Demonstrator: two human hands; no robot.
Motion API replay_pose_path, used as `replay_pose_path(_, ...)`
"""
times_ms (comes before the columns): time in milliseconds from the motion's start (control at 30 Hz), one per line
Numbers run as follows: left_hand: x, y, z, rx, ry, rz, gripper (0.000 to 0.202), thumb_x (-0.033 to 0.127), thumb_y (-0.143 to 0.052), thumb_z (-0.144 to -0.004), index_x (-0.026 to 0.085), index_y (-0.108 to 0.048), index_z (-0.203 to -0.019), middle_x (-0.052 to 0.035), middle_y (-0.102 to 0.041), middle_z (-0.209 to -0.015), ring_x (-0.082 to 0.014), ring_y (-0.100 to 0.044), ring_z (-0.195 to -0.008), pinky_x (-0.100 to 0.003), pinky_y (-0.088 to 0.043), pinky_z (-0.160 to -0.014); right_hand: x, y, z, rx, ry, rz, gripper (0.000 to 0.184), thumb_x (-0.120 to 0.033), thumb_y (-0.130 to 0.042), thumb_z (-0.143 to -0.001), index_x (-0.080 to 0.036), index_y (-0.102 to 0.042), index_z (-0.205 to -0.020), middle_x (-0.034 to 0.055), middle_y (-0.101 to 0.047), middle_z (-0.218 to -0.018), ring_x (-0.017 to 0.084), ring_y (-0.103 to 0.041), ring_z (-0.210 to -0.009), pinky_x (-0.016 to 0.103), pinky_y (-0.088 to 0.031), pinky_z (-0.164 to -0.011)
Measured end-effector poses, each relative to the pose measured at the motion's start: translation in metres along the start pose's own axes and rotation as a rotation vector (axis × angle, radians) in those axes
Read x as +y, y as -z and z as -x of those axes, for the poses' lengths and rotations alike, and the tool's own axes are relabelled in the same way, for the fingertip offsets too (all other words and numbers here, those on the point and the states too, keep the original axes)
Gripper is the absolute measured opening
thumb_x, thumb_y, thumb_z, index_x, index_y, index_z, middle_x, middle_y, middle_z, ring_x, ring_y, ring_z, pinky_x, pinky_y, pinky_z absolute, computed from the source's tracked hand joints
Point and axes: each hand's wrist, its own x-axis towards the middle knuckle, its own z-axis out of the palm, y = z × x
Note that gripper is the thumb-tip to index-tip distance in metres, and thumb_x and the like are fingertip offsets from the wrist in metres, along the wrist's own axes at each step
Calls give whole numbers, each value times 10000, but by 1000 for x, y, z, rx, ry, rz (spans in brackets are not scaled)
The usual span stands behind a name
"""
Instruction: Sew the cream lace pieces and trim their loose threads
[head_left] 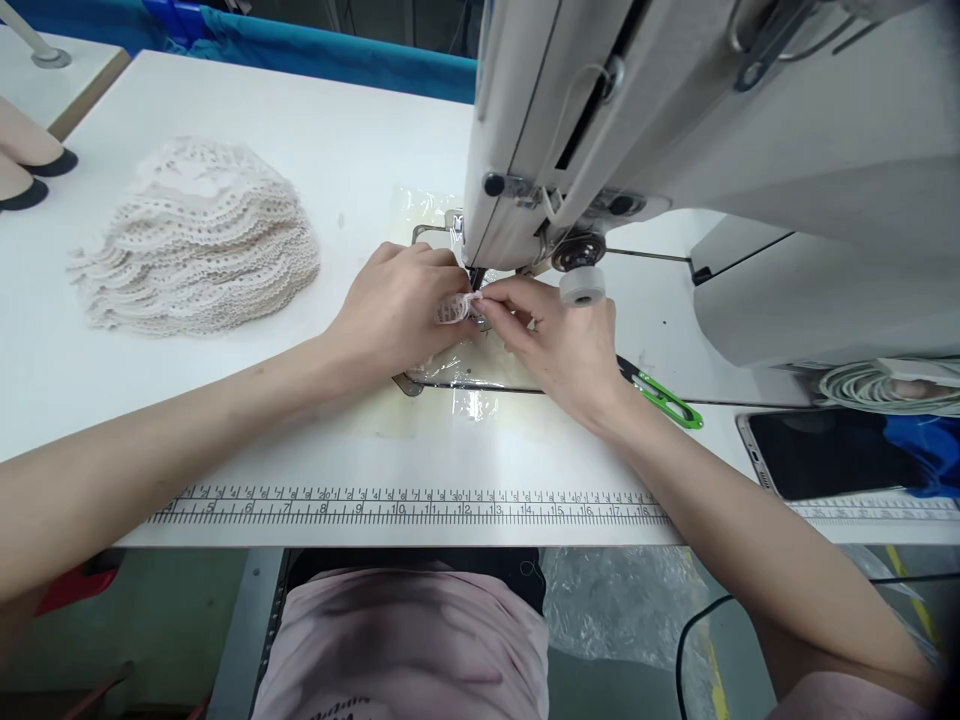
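Observation:
My left hand and my right hand meet under the head of a grey-white sewing machine. Together they pinch a small piece of white lace right at the presser foot. The left fingers curl round the lace from the left. From the right, the thumb and forefinger of the other hand hold its end. Both hands rest on the needle plate, which is covered with clear film.
A heap of white lace pieces lies at the left of the white table. Green-handled thread snips lie behind my right wrist. A phone sits at the right, and a printed ruler runs along the front edge.

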Motion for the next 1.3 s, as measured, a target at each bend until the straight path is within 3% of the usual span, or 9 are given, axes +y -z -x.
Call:
replay_pose_path(100,0,5,4,-4,-62,-38,227,300,-548,-919,207,-730,-821,-50,-720,-858,-256,-654,-861,-454,-482,-848,1,2,4,14,29,32,292,-365,-487,-1003,-244,-748,-955,-18,-714,-702,120,-602,-572,250,-387,-563)
replay_pose_path(200,1,11,14,17,-225,-139,209,281,-552,-938,230,-748,-887,-32,-747,-968,-241,-655,-917,-457,-477,-910,3,4,11,-16,163,48,274,-315,-513,-999,-231,-759,-913,-11,-771,-822,145,-666,-680,263,-430,-578)
replay_pose_path(300,6,13,28,91,-387,-283,210,205,-530,-953,216,-731,-1010,-16,-754,-1072,-237,-661,-984,-436,-500,-904,6,3,20,8,375,113,223,-225,-563,-969,-208,-759,-864,-10,-785,-1009,194,-700,-921,301,-501,-683)
replay_pose_path(400,9,12,39,88,-447,-337,218,158,-522,-958,180,-694,-1091,-24,-736,-1180,-227,-666,-1071,-418,-513,-928,9,1,29,42,494,144,160,-181,-594,-946,-184,-752,-970,15,-768,-1103,212,-682,-1057,351,-534,-849)
replay_pose_path(600,9,13,44,3,-425,-268,286,162,-518,-964,131,-628,-1226,-77,-712,-1231,-240,-636,-1198,-452,-493,-1036,8,3,35,-32,460,99,230,-225,-579,-960,-143,-719,-1124,64,-730,-1199,224,-677,-1101,423,-523,-999)
replay_pose_path(1000,9,14,39,33,-443,-252,287,150,-540,-951,95,-640,-1213,-99,-730,-1180,-246,-682,-1116,-476,-488,-993,8,2,35,-52,447,91,248,-217,-576,-955,-147,-721,-1144,69,-715,-1230,226,-671,-1100,441,-522,-1019)
replay_pose_path(1300,6,10,39,33,-416,-212,311,145,-536,-941,134,-650,-1230,-94,-722,-1203,-252,-668,-1146,-496,-449,-1073,10,1,35,-52,434,70,281,-199,-610,-929,-155,-707,-1189,82,-714,-1234,241,-660,-1118,464,-517,-1016)
